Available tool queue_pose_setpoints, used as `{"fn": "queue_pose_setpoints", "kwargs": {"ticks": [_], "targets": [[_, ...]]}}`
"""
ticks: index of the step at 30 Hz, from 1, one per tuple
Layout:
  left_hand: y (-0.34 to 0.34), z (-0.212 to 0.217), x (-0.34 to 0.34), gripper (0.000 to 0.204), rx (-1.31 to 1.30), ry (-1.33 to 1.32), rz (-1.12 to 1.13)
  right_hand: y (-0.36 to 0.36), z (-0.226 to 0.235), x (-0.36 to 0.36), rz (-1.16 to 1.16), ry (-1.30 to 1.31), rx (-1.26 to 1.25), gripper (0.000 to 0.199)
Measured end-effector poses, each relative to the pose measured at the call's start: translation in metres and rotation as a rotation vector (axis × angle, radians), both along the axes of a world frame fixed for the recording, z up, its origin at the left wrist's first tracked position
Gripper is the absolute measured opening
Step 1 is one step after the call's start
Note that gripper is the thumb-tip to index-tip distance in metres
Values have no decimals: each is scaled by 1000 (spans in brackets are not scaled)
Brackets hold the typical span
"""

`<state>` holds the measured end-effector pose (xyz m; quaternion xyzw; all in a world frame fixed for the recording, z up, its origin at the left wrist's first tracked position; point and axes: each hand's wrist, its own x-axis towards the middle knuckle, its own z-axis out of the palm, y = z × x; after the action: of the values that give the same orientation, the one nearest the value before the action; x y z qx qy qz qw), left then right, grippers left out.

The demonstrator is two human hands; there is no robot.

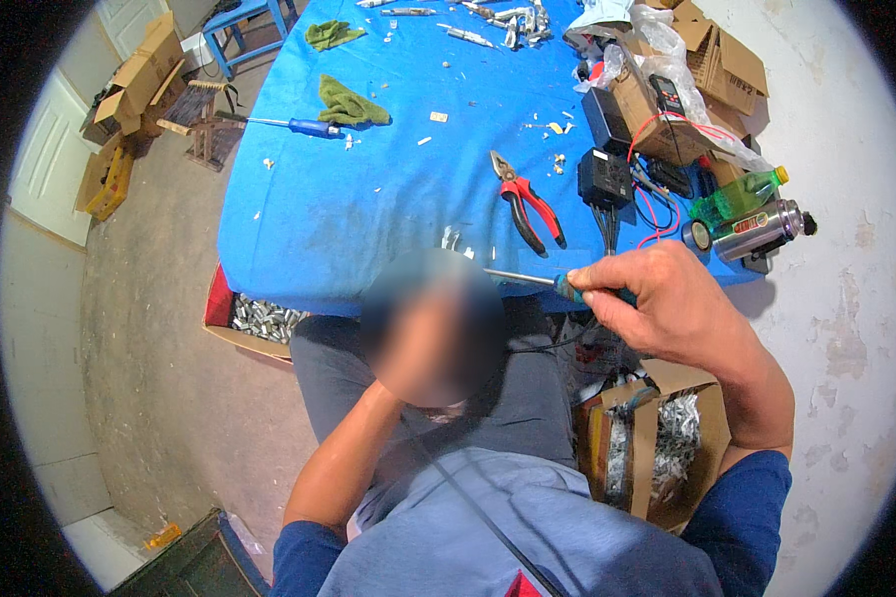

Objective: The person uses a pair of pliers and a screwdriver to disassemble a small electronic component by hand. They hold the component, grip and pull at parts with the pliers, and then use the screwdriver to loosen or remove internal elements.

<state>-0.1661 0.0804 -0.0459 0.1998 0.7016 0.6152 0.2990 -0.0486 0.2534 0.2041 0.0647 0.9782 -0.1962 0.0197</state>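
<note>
My right hand (667,298) is closed around the handle of a screwdriver (521,277), its thin metal shaft pointing left. The shaft's tip ends beside a blurred patch that covers most of my left hand (411,343). Because of this blur, the left fingers and anything in them are hidden. Small pale metal bits (452,239) lie just beyond, on a blue-covered table (309,219). Farther off rest red-handled pliers (540,202) with their jaws slightly apart. A second screwdriver (314,127), with a blue handle, lies near two green cloths (350,103).
Slim metal pieces (518,25) are heaped at the table's far edge. Along the right stand black adapters with wires (604,177), a green bottle (737,199) and a steel flask (762,231). Boxes of metal parts (269,320) and shavings (677,438) flank my legs.
</note>
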Motion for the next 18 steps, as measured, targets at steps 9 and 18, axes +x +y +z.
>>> {"fn": "queue_pose_setpoints", "kwargs": {"ticks": [9, 18], "targets": [[3, -3, -4, 32, -137, -59, -208, 1, -24, -3, -80, 19, -138, 19], [1, 6, -9, 66, -95, -198, -68, 4, 1, 20, -285, 1, -212, 19]]}}
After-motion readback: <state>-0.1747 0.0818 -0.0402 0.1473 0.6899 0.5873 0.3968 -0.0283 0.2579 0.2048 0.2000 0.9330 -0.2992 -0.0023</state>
